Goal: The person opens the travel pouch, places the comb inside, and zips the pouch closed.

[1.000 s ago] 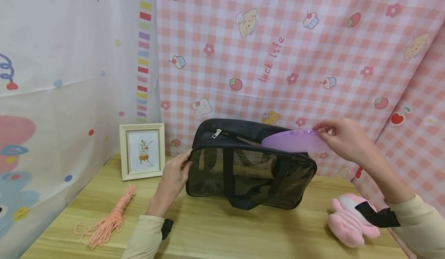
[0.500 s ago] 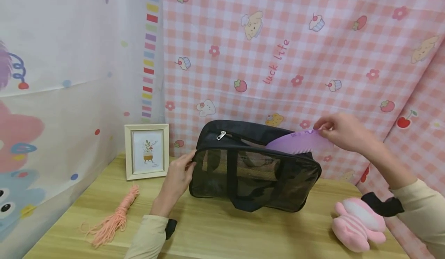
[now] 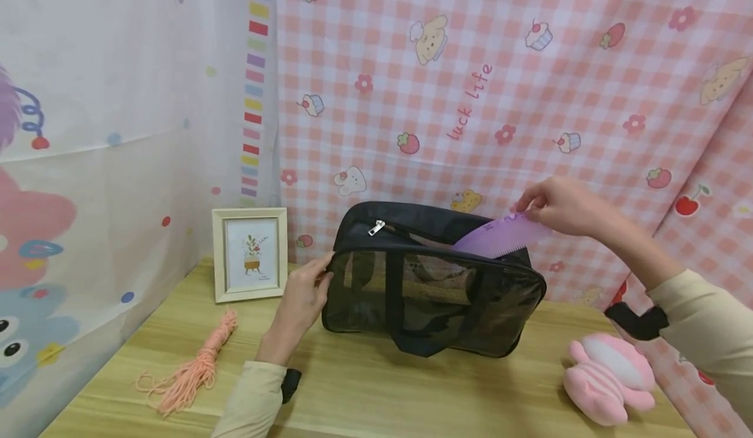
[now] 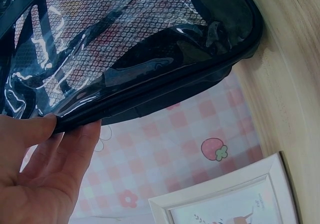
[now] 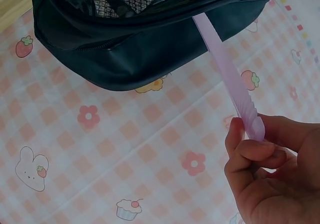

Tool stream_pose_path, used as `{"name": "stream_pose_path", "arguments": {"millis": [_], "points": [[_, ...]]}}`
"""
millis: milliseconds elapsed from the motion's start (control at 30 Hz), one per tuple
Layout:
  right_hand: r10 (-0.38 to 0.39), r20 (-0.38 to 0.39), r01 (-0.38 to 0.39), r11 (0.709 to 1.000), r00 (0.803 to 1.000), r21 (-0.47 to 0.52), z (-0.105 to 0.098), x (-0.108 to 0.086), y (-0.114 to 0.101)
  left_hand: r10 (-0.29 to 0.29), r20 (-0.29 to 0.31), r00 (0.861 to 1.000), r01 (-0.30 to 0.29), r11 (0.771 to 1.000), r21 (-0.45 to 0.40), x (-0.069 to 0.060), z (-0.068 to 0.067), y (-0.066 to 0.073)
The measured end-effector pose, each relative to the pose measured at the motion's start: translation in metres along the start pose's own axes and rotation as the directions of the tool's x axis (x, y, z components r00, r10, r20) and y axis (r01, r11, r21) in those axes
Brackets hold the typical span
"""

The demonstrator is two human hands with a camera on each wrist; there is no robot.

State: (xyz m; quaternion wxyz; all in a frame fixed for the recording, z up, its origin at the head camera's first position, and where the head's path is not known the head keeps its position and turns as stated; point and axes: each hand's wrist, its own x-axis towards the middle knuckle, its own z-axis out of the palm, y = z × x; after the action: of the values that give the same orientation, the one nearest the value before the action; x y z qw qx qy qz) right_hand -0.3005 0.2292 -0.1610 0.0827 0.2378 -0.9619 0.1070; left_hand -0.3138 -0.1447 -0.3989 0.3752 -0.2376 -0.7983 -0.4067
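A black bag (image 3: 435, 301) with see-through sides stands on the table, its top zipper partly undone. My left hand (image 3: 301, 297) pinches the bag's upper left edge; in the left wrist view the thumb lies on one side of the rim and the fingers (image 4: 86, 139) on the other. My right hand (image 3: 567, 209) pinches one end of a purple comb (image 3: 491, 235) above the bag's right side. The comb slants down into the opening, its lower end hidden inside. The right wrist view shows the comb (image 5: 227, 74) edge-on, held between thumb and fingertips.
A framed picture (image 3: 250, 255) stands left of the bag, with a bundle of peach cord (image 3: 197, 369) in front of it. A pink plush toy (image 3: 608, 379) lies at the table's right. Patterned cloth (image 3: 376, 52) hangs behind.
My right hand has risen and lately shifted left, tilting the comb more steeply into the bag. The left hand keeps its grip on the bag's edge. The head view has shifted slightly.
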Motion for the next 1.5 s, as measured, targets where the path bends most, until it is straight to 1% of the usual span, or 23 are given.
{"name": "stream_pose_path", "arguments": {"millis": [167,333,500,733,1000,1167,1267,1500], "points": [[-0.005,0.020,0.005,1.000,1.000,0.013,0.002,0.002,0.001,-0.010,-0.002,1.000,0.010,1.000,0.004,0.000,0.002,-0.001],[0.001,0.038,-0.002,1.000,0.999,0.024,0.004,0.005,0.004,-0.004,-0.005,1.000,0.004,1.000,-0.004,-0.001,0.002,-0.001],[-0.017,0.043,0.015,1.000,0.999,0.024,0.004,0.009,0.006,-0.010,-0.007,1.000,0.010,1.000,-0.001,0.000,0.001,0.000],[-0.044,0.052,0.044,0.999,0.998,-0.011,0.007,0.019,0.002,-0.014,-0.009,1.000,0.014,1.000,-0.002,0.000,0.000,-0.001],[-0.036,0.091,0.035,0.999,0.995,0.007,0.015,0.025,0.002,-0.025,0.005,1.000,0.025,1.000,0.003,0.000,0.000,0.000],[-0.054,0.096,0.053,0.999,0.994,0.008,0.017,0.027,0.006,-0.036,0.012,0.999,0.036,0.999,0.006,0.000,0.000,0.000],[-0.049,0.097,0.048,0.999,0.994,0.011,0.018,0.029,0.006,-0.044,0.016,0.999,0.044,0.999,0.008,0.000,0.000,0.000],[-0.038,0.119,0.037,0.999,0.992,0.010,0.025,0.032,0.004,-0.031,0.016,0.999,0.031,1.000,0.003,0.000,0.001,0.000]]}}
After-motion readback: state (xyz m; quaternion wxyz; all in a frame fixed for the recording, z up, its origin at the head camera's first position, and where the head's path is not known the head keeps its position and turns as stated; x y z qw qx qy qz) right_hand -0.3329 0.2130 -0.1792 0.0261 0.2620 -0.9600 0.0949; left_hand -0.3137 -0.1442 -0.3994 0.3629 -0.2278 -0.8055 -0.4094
